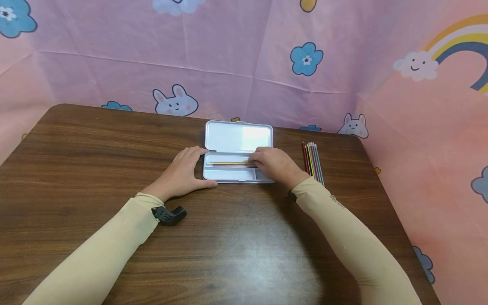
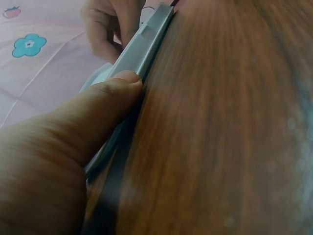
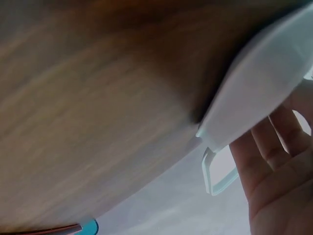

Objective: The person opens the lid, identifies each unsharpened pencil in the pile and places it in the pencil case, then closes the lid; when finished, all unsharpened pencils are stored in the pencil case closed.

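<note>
Pale sleeves reach in from both lower corners, leading to two bare hands at a white case on the wooden surface. The left grip is spread wide round the case's left end, its thumb against the near wall and its fingers by the far corner. The right grip has its fingers bent down into the other end, over the right ends of a few thin pencils; whether it pinches any I cannot tell, since the hand covers its own fingertips. Those pencils lie lengthwise in the rear compartment, between the two grips, pale ends toward the left one. Beyond the right grip stands the raised lid; just to its right lie loose pencils, partly behind the sleeve.

To do this well, I judge, the left thumb should brace lightly so that the case cannot slide, and the right fingers should guide the pencils level and parallel to the divider, low enough to clear the rim, without nudging the lid.
</note>
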`<state>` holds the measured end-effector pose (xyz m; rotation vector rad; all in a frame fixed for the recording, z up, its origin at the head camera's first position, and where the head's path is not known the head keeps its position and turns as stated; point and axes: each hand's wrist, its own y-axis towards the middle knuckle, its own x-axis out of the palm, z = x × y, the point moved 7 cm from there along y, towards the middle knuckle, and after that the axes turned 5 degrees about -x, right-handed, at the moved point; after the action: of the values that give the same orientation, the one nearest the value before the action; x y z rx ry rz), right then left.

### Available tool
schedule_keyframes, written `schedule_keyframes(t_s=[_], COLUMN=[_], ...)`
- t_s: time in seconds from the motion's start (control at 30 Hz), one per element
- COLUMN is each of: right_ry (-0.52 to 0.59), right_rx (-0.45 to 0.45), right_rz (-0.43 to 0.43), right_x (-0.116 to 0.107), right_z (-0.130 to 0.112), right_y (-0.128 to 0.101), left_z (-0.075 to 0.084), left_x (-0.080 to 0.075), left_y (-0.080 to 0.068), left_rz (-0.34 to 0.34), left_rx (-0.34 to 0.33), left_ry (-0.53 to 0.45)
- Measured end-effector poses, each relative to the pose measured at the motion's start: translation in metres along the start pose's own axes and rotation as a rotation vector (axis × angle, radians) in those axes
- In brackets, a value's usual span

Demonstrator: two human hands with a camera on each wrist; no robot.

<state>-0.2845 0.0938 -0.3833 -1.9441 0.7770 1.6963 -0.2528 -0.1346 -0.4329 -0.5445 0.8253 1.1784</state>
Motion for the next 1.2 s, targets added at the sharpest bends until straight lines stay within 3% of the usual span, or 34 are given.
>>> schedule_keyframes(t_s=[1.2], right_ry=[0.080], right_rx=[-0.008], right_rz=[-0.015], right_x=[-0.0010], right_z=[0.0044], right_y=[-0.0046], left_z=[0.0037], left_x=[-0.0006], left_y=[0.0006], left_rz=[0.004], left_rx=[0.003], left_ry=[0.003])
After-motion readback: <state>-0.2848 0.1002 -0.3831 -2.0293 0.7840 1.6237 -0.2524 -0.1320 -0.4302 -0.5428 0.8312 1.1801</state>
